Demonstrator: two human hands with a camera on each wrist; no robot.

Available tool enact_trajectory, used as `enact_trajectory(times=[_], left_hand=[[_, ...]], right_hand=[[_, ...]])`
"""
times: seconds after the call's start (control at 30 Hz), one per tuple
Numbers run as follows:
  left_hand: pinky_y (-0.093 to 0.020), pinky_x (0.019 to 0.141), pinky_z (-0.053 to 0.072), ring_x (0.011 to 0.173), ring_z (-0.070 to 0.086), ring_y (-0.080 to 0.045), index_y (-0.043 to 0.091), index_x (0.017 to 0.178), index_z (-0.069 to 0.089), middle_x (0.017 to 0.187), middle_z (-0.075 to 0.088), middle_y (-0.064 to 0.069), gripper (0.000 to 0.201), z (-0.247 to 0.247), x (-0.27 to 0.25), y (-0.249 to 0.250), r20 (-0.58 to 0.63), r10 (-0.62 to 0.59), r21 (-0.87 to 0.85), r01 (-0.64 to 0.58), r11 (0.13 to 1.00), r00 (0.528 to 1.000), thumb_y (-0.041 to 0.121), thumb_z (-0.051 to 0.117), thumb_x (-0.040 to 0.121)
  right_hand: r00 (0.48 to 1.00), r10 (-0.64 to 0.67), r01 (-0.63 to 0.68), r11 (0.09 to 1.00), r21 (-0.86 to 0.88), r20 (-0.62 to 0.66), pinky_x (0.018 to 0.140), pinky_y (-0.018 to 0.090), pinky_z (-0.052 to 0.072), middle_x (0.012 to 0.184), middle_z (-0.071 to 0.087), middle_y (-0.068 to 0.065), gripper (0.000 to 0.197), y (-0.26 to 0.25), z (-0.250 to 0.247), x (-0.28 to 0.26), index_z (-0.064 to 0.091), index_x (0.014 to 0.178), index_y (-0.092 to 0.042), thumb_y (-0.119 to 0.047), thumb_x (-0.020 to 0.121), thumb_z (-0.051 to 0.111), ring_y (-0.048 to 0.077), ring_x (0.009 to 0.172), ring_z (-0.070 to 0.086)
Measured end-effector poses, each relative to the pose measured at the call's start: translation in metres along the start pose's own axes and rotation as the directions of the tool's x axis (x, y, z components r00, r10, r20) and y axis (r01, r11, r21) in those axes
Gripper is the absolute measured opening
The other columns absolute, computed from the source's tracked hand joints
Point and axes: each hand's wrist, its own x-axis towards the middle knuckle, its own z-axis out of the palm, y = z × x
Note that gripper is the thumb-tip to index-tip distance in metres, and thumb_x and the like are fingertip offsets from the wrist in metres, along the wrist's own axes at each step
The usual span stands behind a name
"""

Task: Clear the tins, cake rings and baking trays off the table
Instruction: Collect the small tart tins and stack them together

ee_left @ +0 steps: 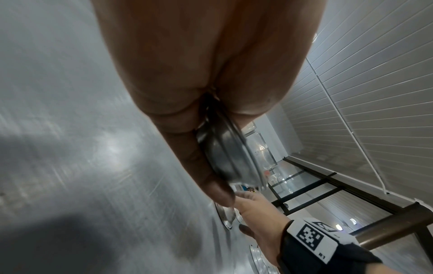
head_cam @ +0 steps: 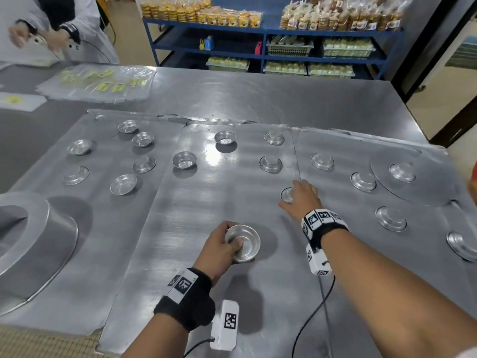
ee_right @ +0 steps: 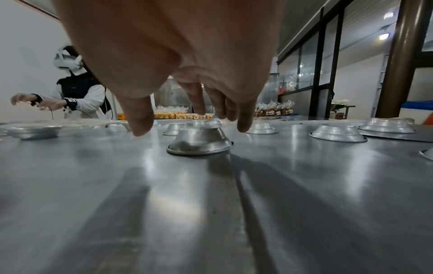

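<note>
Your left hand (head_cam: 219, 248) sits nearest in the head view, its grip closed on an upright tin (head_cam: 242, 243), thumb inside the rim. Your right hand (head_cam: 300, 196) reaches over an upturned tin (head_cam: 287, 194) on the desk (head_cam: 232, 99). I count about nineteen small tins in all, three baking trays and one large pan (head_cam: 33, 244).

From the left wrist, your fingers (ee_left: 199, 163) pinch that tin's (ee_left: 225, 161) wall; it may be a nested stack, so a loose pinch could drop it.

From the right wrist, the grip is open, fingertips (ee_right: 143, 124) just above the upturned tin (ee_right: 200, 141). Its sloped, shiny sides could slip and skid.
</note>
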Motion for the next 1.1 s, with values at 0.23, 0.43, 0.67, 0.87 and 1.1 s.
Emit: enact_trajectory(times=[0.23,0.43,0.67,0.87,1.1], left_hand=[[-0.056,0.078,0.061,0.092,0.065,-0.029,0.008,0.112,0.061,0.104,0.065,-0.018,0.027,-0.007,0.002,-0.006,-0.047,-0.007,0.056,0.01,0.998,0.999,-0.01,0.053,0.093],[-0.06,0.083,0.059,0.093,0.066,-0.028,0.015,0.109,0.064,0.103,0.068,-0.015,0.029,-0.005,0.001,-0.007,-0.049,-0.003,0.101,0.008,0.995,0.999,0.005,0.061,0.082],[-0.063,0.083,0.058,0.101,0.067,-0.04,0.018,0.108,0.064,0.105,0.068,-0.016,0.031,0.001,0.002,-0.008,-0.022,-0.017,0.125,0.019,0.992,1.0,0.008,0.061,0.078],[-0.066,0.085,0.055,0.089,0.066,-0.028,0.013,0.102,0.066,0.097,0.069,-0.012,0.01,0.011,0.005,-0.009,-0.027,-0.073,0.064,0.075,0.995,0.997,0.015,0.065,0.092],[-0.061,0.088,0.057,0.106,0.07,-0.04,0.003,0.116,0.064,0.114,0.07,-0.023,0.05,0.031,0.006,0.003,0.061,-0.127,-0.076,0.131,0.988,0.99,0.05,0.057,0.098]], right_hand=[[1.0,0.025,-0.025,1.0,0.016,-0.005,0.098,0.043,0.044,0.125,0.054,0.015,0.052,0.003,0.008,0.002,0.051,0.122,-0.009,-0.034,0.08,0.069,0.038,0.123,0.043],[0.995,0.076,-0.069,0.992,0.103,-0.058,0.094,0.04,0.048,0.124,0.051,0.013,0.061,0.002,0.008,-0.011,0.053,0.123,-0.01,-0.028,0.072,0.082,0.037,0.114,0.054],[0.98,-0.024,0.075,0.963,0.26,-0.196,0.081,0.029,0.043,0.113,0.048,0.006,0.057,-0.002,0.0,-0.046,0.05,0.109,-0.016,-0.024,0.065,0.086,0.028,0.099,0.055],[0.962,-0.119,0.251,0.745,0.618,-0.247,0.09,0.02,0.051,0.118,0.053,-0.004,0.069,-0.009,0.0,-0.103,0.052,0.116,-0.035,-0.03,0.061,0.093,0.01,0.104,0.06],[0.944,-0.172,0.33,0.529,0.782,-0.282,0.098,0.028,0.053,0.124,0.062,0.003,0.063,-0.017,0.013,-0.152,0.055,0.108,-0.031,-0.019,0.061,0.095,0.011,0.114,0.065]])
